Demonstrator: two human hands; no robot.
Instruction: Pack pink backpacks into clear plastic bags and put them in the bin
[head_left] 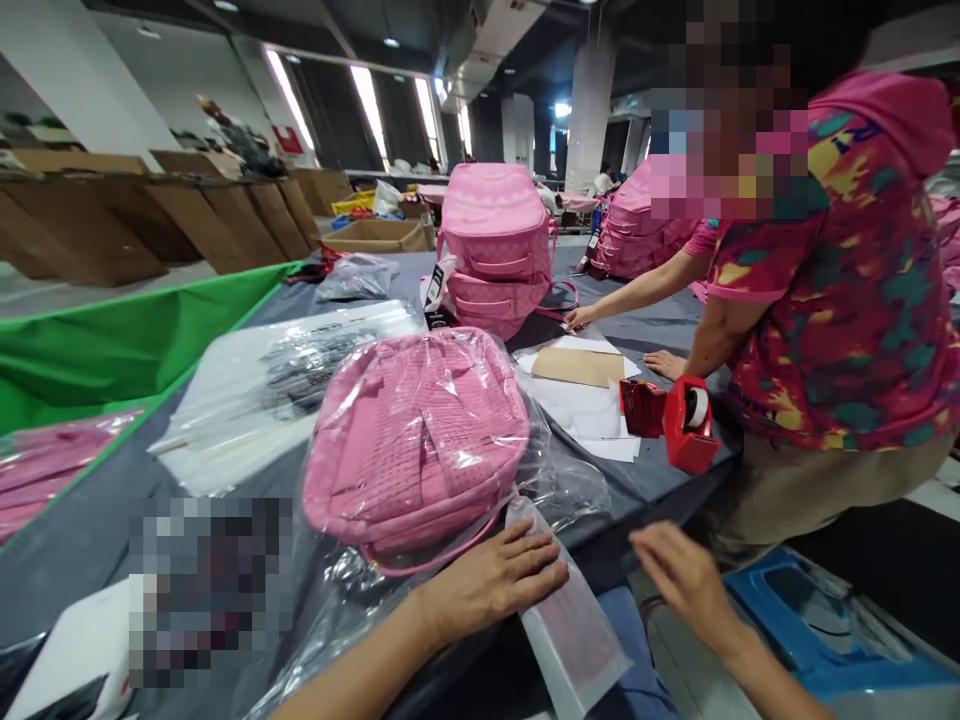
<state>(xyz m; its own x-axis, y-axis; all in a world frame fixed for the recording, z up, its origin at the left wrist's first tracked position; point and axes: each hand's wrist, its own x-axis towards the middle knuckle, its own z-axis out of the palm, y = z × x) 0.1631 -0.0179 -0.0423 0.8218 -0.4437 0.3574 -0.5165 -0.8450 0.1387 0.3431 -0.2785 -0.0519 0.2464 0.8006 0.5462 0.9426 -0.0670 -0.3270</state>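
Observation:
A pink backpack point(420, 440) in a clear plastic bag lies in front of me, its shoulder straps facing up. My left hand point(499, 580) rests flat, fingers stretched out, on a whitish translucent packet point(574, 630) by the bag's near edge. The packet hangs over the table edge, and what is inside cannot be made out. Past the table edge, to the right, my right hand point(682, 570) is in the air with fingers loosely bent and nothing visible in them. Loose clear plastic point(570, 490) spreads to the right of the backpack.
A red tape dispenser point(690, 425) stands near the right table edge, beside papers and brown card point(577, 366). Flat plastic bags point(247, 390) lie at left. Another pink backpack point(495, 245) stands behind. A co-worker point(825, 270) leans over the table at right.

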